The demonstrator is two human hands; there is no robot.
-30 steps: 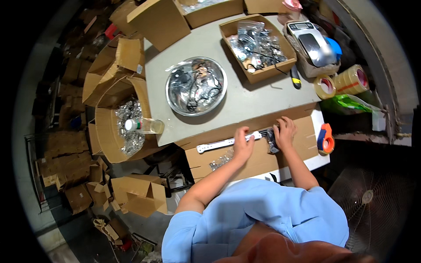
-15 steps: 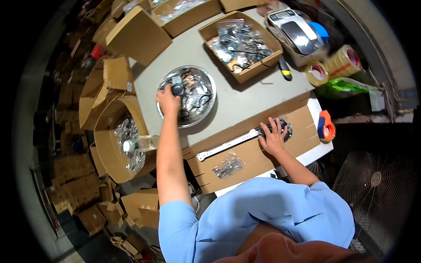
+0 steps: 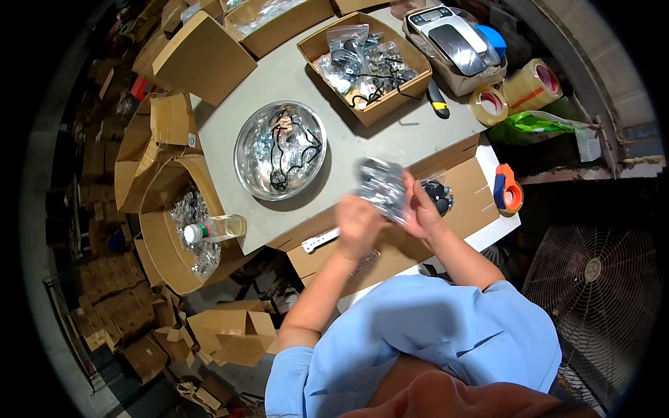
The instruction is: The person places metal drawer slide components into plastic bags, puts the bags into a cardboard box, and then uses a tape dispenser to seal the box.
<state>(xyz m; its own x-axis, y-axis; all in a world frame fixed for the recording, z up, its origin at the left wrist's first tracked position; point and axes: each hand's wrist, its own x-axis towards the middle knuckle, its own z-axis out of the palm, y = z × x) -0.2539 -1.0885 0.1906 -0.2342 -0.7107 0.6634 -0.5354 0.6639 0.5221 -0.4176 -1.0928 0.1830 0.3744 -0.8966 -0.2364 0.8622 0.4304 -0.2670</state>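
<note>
Over the opened cardboard box (image 3: 475, 177), both hands hold a clear plastic bag (image 3: 382, 187) with dark parts inside, blurred by motion. My left hand (image 3: 359, 226) is closed at the bag's near left side. Along the bag's right side, my right hand (image 3: 420, 212) grips it with bent fingers. Below them in the box lies a white metal rail (image 3: 319, 241), mostly covered by my left hand. Black round parts in clear wrap (image 3: 439, 197) lie just right of my right hand. A small bag of hardware (image 3: 369, 259) shows partly behind my left wrist.
Left of the hands stands a steel bowl (image 3: 240, 157) with bagged parts and black cords. Beyond are a carton of bagged parts (image 3: 376, 115), a scale (image 3: 453, 42), a knife (image 3: 437, 104) and tape rolls (image 3: 489, 106). A bottle (image 3: 216, 228) overhangs the left carton (image 3: 157, 240).
My left hand has come from the bowl to the box, and a bag of dark parts is now between both hands. My right hand has lifted off the black parts.
</note>
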